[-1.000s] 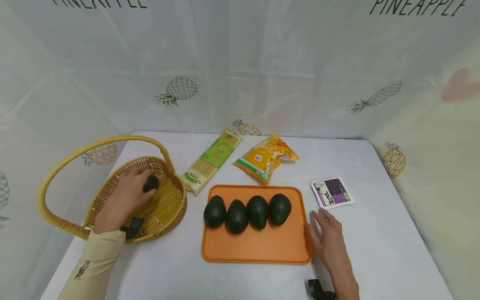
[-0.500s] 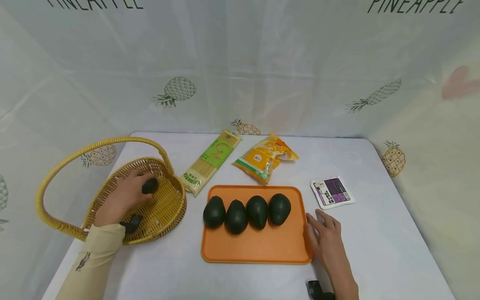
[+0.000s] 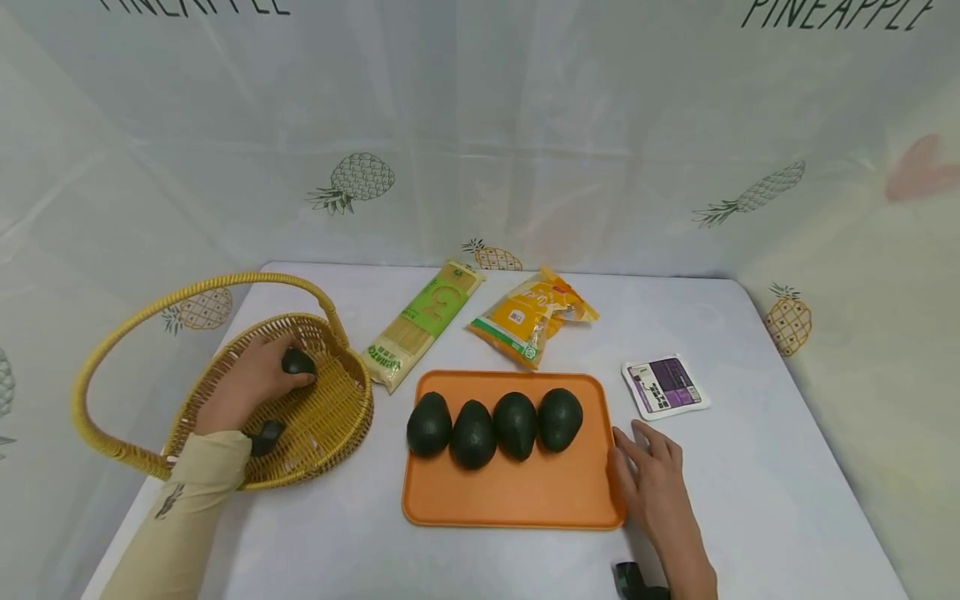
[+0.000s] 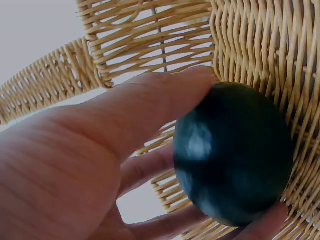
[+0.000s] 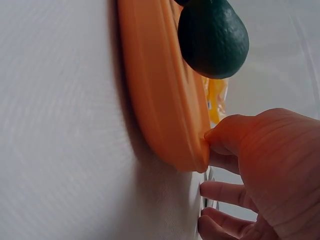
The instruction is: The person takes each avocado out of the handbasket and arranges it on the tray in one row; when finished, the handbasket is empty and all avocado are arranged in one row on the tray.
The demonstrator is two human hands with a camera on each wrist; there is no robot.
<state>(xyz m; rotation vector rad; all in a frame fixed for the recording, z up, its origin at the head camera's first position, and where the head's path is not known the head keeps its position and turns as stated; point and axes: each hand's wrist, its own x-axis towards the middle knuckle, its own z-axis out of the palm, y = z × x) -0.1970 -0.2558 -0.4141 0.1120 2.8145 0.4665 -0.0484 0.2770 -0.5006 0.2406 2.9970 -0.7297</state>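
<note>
Inside the wicker basket [image 3: 330,446], my left hand [image 3: 251,379] grips a dark green avocado [image 3: 297,362]. In the left wrist view the thumb lies along one side of this avocado [image 4: 235,155], and fingers curl round its other side near the woven wall. My right hand [image 3: 656,475] rests at the right edge of the orange tray [image 3: 517,504]. Its thumb touches the rim in the right wrist view, with the other fingers loosely bent beside the tray. Several avocados, one of them the rightmost avocado [image 3: 559,419], stand in a row on the tray.
A green-labelled pack of noodles [image 3: 423,325] and an orange-yellow bag [image 3: 532,317] lie behind the tray. To its right is a white and purple packet [image 3: 664,387]. The basket's tall handle [image 3: 112,358] arches over the left side. White table [image 3: 337,542] surrounds everything.
My left hand has turned slightly and shifted a little with the avocado, staying inside the basket. My right hand has hardly moved at the tray's edge.
</note>
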